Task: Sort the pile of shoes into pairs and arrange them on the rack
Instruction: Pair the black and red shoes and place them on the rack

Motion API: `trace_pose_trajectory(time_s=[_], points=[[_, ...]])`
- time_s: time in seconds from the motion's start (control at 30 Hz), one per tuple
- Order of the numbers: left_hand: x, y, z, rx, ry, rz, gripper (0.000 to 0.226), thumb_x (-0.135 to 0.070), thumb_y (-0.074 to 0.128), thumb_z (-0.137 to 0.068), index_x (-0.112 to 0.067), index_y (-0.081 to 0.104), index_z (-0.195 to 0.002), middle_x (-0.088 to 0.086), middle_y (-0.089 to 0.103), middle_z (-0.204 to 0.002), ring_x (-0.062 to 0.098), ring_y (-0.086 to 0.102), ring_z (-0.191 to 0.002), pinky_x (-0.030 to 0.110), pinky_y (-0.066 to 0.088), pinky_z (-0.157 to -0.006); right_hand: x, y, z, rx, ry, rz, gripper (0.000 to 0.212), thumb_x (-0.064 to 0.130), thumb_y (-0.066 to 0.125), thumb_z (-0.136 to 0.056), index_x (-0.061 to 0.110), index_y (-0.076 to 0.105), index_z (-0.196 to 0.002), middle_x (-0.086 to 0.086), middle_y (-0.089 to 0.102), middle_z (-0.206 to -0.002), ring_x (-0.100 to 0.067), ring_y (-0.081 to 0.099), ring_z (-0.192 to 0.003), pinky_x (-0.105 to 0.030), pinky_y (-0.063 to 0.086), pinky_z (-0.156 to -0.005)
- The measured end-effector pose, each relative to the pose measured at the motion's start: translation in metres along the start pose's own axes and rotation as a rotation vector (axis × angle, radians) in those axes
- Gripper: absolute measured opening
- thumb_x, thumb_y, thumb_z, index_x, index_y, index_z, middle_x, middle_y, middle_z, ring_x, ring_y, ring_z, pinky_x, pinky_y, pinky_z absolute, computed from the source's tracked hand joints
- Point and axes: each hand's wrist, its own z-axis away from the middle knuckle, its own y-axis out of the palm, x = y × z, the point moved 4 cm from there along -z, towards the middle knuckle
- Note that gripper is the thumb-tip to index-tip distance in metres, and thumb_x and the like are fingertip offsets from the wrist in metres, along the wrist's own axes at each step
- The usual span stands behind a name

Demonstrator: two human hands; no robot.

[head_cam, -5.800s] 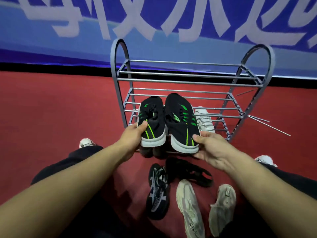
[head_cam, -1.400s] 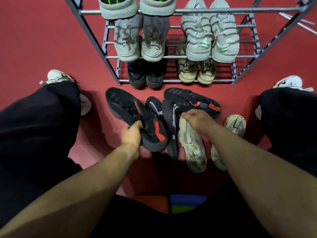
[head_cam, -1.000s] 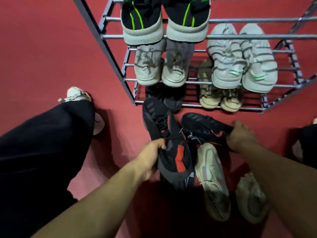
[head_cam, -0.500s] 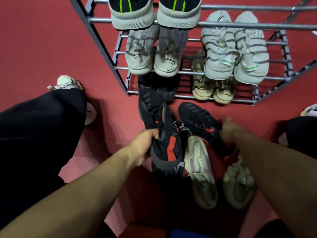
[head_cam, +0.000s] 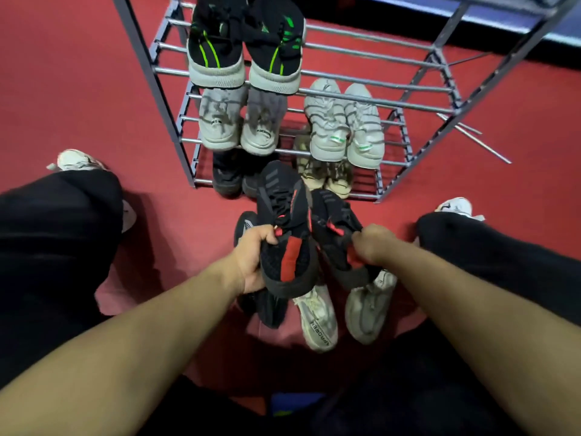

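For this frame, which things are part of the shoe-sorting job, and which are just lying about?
Part of the job:
left hand gripping a black-and-red sneaker
right hand gripping its mate
two pale sneakers and a dark sneaker on the floor
shoe rack, holding five pairs

Lying about:
loose metal rods right of the rack
blue banner behind it

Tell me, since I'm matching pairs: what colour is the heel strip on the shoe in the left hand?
Red, on a black shoe; the head view shows it.
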Motion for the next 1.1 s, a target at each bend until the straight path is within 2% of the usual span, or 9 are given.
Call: trace_pose_trajectory(time_s=[0.13, 0.27, 0.37, 0.47, 0.57, 0.7, 0.83, 1.0, 1.1], points=[[0.003, 0.022, 0.009, 0.056, 0.006, 0.0, 0.037, -0.015, 0.039, -0.066, -0.002, 0.071, -0.079, 0.014, 0.069, -0.07, 0.028, 0.066, -0.058, 0.027, 0.054, -0.06, 0.009, 0.031, 0.024, 0.054, 0.018, -0.471, 0.032, 0.014, 0.04, -0.1, -0.003, 0.062, -0.114, -0.02, 0.063, -0.105, -0.023, 0.052, -0.086, -0.026, 0.038, -0.073], [0.009, 0.014, 0.0, -0.037, 0.031, -0.064, 0.037, -0.016, 0.036, -0.078, -0.006, 0.071, -0.08, 0.012, 0.071, -0.077, 0.027, 0.065, -0.068, 0.032, 0.048, -0.075, 0.018, 0.039, 0.03, 0.051, 0.007, -0.851, 0.029, 0.027, 0.047, -0.101, 0.011, 0.057, -0.078, -0.005, 0.056, -0.07, -0.015, 0.049, -0.056, -0.021, 0.037, -0.046], [0.006, 0.003, -0.007, -0.132, -0.001, -0.161, 0.033, -0.023, 0.041, -0.075, -0.014, 0.071, -0.065, 0.006, 0.068, -0.07, 0.025, 0.059, -0.064, 0.027, 0.042, -0.067, 0.02, 0.031, 0.039, 0.176, 0.009, -1.151, 0.04, 0.047, 0.038, -0.1, 0.018, 0.064, -0.102, -0.001, 0.066, -0.086, -0.015, 0.06, -0.072, -0.024, 0.042, -0.056], [0.005, -0.004, -0.007, -0.182, -0.029, -0.267, 0.027, -0.032, 0.049, -0.063, -0.017, 0.066, -0.078, 0.008, 0.068, -0.081, 0.027, 0.058, -0.072, 0.028, 0.043, -0.066, 0.031, 0.032, 0.035, 0.263, -0.094, -0.978, 0.053, 0.063, 0.045, -0.09, 0.024, 0.063, -0.121, 0.002, 0.068, -0.11, -0.017, 0.064, -0.094, -0.028, 0.046, -0.064], [0.001, -0.006, -0.003, -0.195, 0.009, -0.372, 0.047, -0.039, 0.061, -0.061, -0.017, 0.069, -0.101, 0.009, 0.069, -0.108, 0.033, 0.063, -0.096, 0.039, 0.048, -0.083, 0.037, 0.046, 0.033, 0.341, -0.165, -0.85, 0.034, 0.049, 0.054, -0.093, 0.022, 0.063, -0.112, 0.004, 0.069, -0.083, -0.007, 0.06, -0.058, -0.022, 0.041, -0.049], [-0.018, -0.014, -0.004, -0.143, 0.053, -0.27, 0.069, -0.073, 0.039, -0.085, -0.02, 0.069, -0.119, 0.005, 0.073, -0.113, 0.025, 0.068, -0.107, 0.042, 0.05, -0.095, 0.035, 0.042, 0.028, 0.378, -0.067, -1.104, 0.039, 0.046, 0.054, -0.094, 0.013, 0.068, -0.109, -0.006, 0.075, -0.102, -0.022, 0.068, -0.092, -0.034, 0.053, -0.079], [-0.031, -0.02, -0.001, -0.199, 0.077, -0.439, 0.026, -0.024, 0.045, -0.093, -0.023, 0.065, -0.109, 0.001, 0.071, -0.095, 0.019, 0.064, -0.081, 0.029, 0.046, -0.07, 0.027, 0.032, 0.015, 0.131, 0.001, -1.141, 0.054, 0.053, 0.046, -0.094, 0.008, 0.068, -0.114, -0.007, 0.074, -0.1, -0.026, 0.069, -0.094, -0.04, 0.054, -0.091], [-0.037, -0.025, 0.006, -0.281, 0.143, -0.493, 0.044, 0.011, 0.033, -0.078, -0.026, 0.056, -0.087, -0.002, 0.061, -0.08, 0.017, 0.051, -0.067, 0.028, 0.039, -0.063, 0.009, 0.021, 0.011, -0.013, 0.073, -1.219, 0.042, 0.047, 0.047, -0.096, 0.011, 0.065, -0.107, -0.007, 0.069, -0.093, -0.023, 0.061, -0.073, -0.028, 0.043, -0.053], [-0.049, -0.022, 0.016, -0.27, 0.248, -0.428, 0.045, 0.016, 0.027, -0.076, -0.019, 0.054, -0.08, 0.002, 0.066, -0.073, 0.021, 0.057, -0.065, 0.026, 0.046, -0.058, -0.003, 0.007, 0.011, -0.139, -0.017, -1.127, 0.031, 0.038, 0.047, -0.098, 0.014, 0.062, -0.111, -0.008, 0.067, -0.098, -0.019, 0.058, -0.073, -0.027, 0.038, -0.055]])
